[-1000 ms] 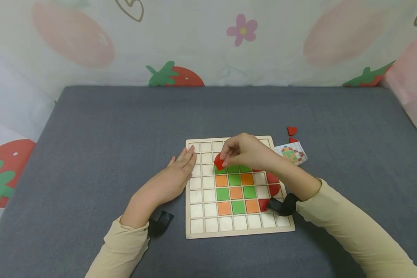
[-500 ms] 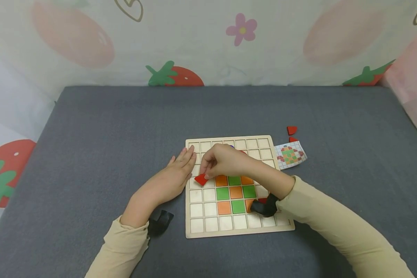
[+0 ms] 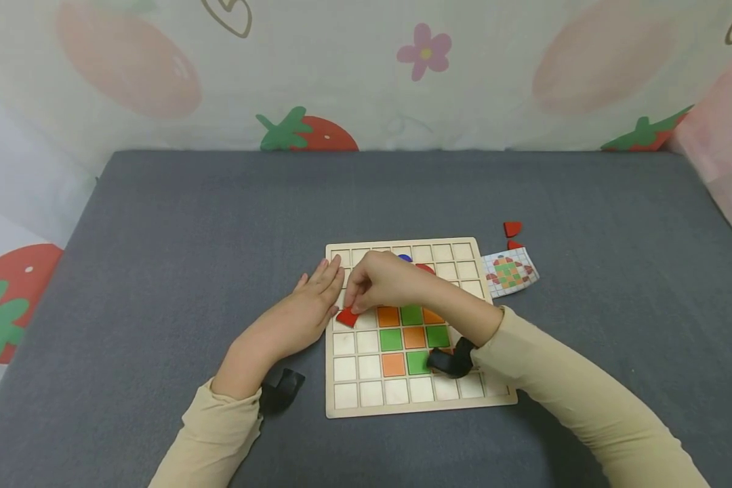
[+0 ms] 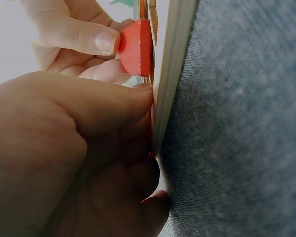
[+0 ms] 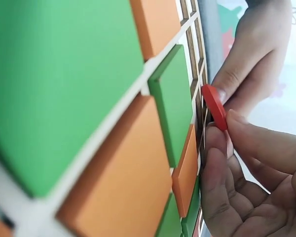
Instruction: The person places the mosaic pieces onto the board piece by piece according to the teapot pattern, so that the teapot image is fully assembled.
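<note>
A wooden grid board [image 3: 371, 394] lies on the grey table. My left hand [image 3: 299, 315] rests on its left edge with the fingers stretched out. Between thumb and fingers, my right hand [image 3: 384, 281] pinches a red tile [image 3: 347, 317] with one rounded side, over a left-column cell beside the left hand. The left wrist view has this red tile [image 4: 137, 49] tilted on edge at the board surface, close to the left thumb. Green tiles [image 3: 391, 339] and orange tiles [image 3: 393, 364] fill cells in the middle. The right hand and forearm hide part of the upper rows.
A small printed pattern card [image 3: 511, 272] lies against the board's right edge. Beyond it are two loose red tiles, one whole in view [image 3: 512, 229]. A blue round piece [image 3: 405, 258] shows near the board's top. Black wrist cameras [image 3: 451, 362] sit at both wrists.
My right hand has carried the red tile left and toward me, from above the upper green row to the left column. The left hand has stayed in place.
</note>
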`<action>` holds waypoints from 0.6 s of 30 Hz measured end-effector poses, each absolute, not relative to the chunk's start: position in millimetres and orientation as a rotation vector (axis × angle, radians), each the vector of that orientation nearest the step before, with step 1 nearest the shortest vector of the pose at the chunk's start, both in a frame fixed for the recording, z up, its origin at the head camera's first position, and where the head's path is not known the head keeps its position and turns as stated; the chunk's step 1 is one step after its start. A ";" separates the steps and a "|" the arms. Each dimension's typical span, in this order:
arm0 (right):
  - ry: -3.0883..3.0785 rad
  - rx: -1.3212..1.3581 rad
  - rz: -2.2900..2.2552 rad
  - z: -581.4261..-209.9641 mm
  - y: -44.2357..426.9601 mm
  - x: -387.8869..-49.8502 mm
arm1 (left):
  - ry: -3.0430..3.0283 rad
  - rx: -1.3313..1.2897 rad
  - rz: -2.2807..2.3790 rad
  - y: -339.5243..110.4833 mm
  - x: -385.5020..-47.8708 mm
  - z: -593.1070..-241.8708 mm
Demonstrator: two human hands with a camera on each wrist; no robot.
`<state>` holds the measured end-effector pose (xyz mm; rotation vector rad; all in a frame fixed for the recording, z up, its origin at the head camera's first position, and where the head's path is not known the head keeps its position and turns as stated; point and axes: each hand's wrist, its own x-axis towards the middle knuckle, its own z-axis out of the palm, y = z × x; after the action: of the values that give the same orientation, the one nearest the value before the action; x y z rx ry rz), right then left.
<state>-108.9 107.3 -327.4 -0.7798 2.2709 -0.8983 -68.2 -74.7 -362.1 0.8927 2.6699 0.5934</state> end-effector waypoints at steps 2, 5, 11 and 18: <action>2.273 -0.759 -0.894 -327.3 106.5 -109.0 | 2.666 0.895 0.594 -74.9 -68.4 -362.3; 2.280 -0.729 -0.885 -327.7 105.8 -109.1 | 2.660 0.892 0.597 -75.0 -68.6 -362.7; 2.283 -0.705 -0.896 -328.2 106.3 -109.2 | 2.653 0.873 0.600 -74.3 -69.0 -362.4; 2.270 -0.692 -0.914 -327.8 107.0 -108.3 | 2.657 0.887 0.612 -74.4 -68.6 -362.4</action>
<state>-108.3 107.0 -327.8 -0.6915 2.2697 -0.9137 -68.6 -74.4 -362.4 0.8869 2.6566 0.6119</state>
